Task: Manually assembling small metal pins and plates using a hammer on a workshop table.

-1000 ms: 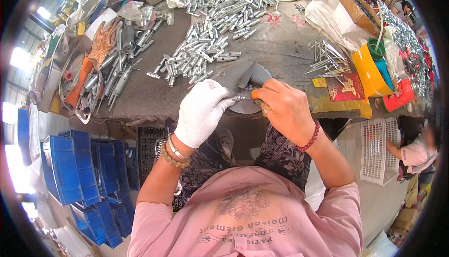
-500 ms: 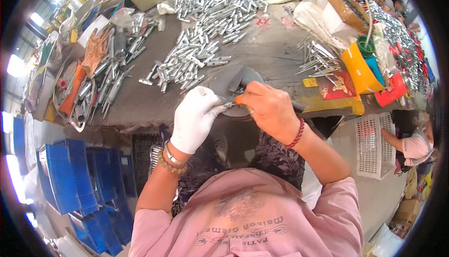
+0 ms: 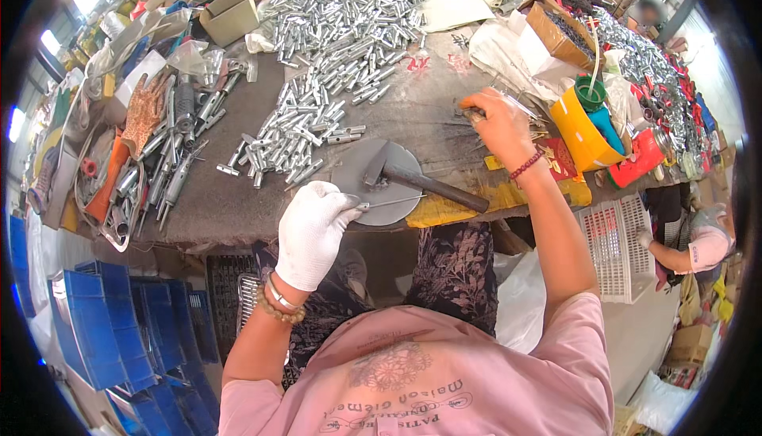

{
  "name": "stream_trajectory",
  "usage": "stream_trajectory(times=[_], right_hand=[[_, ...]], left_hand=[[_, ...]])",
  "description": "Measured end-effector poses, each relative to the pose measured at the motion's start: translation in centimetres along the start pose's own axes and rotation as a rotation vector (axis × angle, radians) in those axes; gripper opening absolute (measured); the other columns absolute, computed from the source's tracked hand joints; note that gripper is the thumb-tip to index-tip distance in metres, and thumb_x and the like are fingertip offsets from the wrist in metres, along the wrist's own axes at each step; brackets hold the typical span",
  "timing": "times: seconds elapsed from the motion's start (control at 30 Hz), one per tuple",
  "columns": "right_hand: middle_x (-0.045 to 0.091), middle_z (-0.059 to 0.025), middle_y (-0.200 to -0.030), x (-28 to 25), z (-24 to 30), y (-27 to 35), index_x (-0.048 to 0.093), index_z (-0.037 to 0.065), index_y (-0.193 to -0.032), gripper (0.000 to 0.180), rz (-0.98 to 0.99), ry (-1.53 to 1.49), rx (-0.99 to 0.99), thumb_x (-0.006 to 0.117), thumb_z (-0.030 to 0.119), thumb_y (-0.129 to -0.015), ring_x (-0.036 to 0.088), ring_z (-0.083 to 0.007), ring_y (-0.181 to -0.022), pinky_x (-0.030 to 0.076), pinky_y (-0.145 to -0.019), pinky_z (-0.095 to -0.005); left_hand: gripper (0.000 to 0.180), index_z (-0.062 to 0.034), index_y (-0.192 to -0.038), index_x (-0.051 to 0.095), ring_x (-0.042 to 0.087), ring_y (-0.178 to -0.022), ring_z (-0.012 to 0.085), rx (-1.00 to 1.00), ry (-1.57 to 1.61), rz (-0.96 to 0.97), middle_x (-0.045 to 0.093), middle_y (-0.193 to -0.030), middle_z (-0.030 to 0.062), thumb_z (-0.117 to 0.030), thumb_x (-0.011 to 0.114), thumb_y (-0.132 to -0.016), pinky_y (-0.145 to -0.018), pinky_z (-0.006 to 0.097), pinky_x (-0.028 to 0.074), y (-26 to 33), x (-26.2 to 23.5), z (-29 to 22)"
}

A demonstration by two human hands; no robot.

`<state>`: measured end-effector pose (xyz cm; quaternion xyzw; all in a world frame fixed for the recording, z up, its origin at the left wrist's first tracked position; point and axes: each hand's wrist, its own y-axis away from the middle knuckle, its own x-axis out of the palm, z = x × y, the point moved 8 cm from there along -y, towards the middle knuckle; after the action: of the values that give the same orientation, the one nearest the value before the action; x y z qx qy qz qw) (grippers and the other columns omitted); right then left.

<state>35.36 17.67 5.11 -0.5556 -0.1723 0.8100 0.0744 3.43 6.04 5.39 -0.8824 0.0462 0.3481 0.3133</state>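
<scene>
near the right hand point(image 3: 503, 128), 2 red characters point(image 3: 417, 63) on the tabletop point(image 3: 397, 122)

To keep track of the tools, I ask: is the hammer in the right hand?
No, the hammer lies across the grey disc, apart from the right hand.

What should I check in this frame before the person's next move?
1. Left hand gripping the thin rod: ok, one end is pinched and the other sticks out to the right.
2. Right hand empty: cannot tell, its palm side is hidden.
3. Round plate bare: not ok, the hammer lies across it.
4. Pile of silver tubes off the plate: ok, it lies beyond and to the left.
5. Co-worker's hand away from the plate: ok, it is by the white basket.
</scene>
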Motion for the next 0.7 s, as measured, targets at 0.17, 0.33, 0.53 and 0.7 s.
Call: stream_trajectory(times=[0.17,0.33,0.53,0.7], right_hand=[[0.069,-0.0115,-0.111,1.6,1.3,-0.7,0.078,0.014,-0.106,0.022,0.122,0.096,-0.065,0.067,0.003,-0.091,0.070,-0.0359,-0.109,0.056,-0.091,-0.0475],[0.068,-0.0142,-0.111,2.1,1.9,-0.6,0.069,0.009,-0.111,0.024,0.048,0.205,-0.172,0.064,-0.002,-0.090,0.068,-0.0378,-0.113,0.055,-0.093,-0.0493],[0.069,-0.0153,-0.107,-1.2,10.0,3.3,0.066,0.007,-0.113,0.030,0.002,-0.126,-0.293,0.061,-0.007,-0.088,0.069,-0.0401,-0.103,0.056,-0.091,-0.0495],[0.071,-0.0147,-0.104,0.4,18.3,6.6,0.067,0.009,-0.122,0.042,0.036,-0.380,-0.491,0.065,-0.008,-0.084,0.070,-0.0380,-0.099,0.057,-0.085,-0.0459]], left_hand=[[0.015,-0.0072,-0.097,0.076,0.067,-0.091,0.0317,-0.024,0.001,-0.002,0.068,-0.092,0.0098,-0.009,0.083,-0.083,-0.080,0.042,0.054,0.2,-0.1,0.1],[0.015,-0.0042,-0.100,0.077,0.066,-0.092,0.0305,0.003,0.006,0.012,0.066,-0.094,0.0109,-0.004,0.082,-0.086,-0.082,0.039,0.053,0.4,0.3,0.7],[0.017,-0.0065,-0.098,0.077,0.068,-0.093,0.0309,0.023,-0.083,0.001,0.067,-0.093,0.0097,-0.005,0.084,-0.082,-0.081,0.039,0.055,0.2,0.4,0.2],[0.019,-0.0074,-0.097,0.077,0.068,-0.092,0.0307,0.038,-0.100,-0.014,0.068,-0.094,0.0094,-0.006,0.085,-0.080,-0.080,0.040,0.056,0.5,0.4,0.5]])
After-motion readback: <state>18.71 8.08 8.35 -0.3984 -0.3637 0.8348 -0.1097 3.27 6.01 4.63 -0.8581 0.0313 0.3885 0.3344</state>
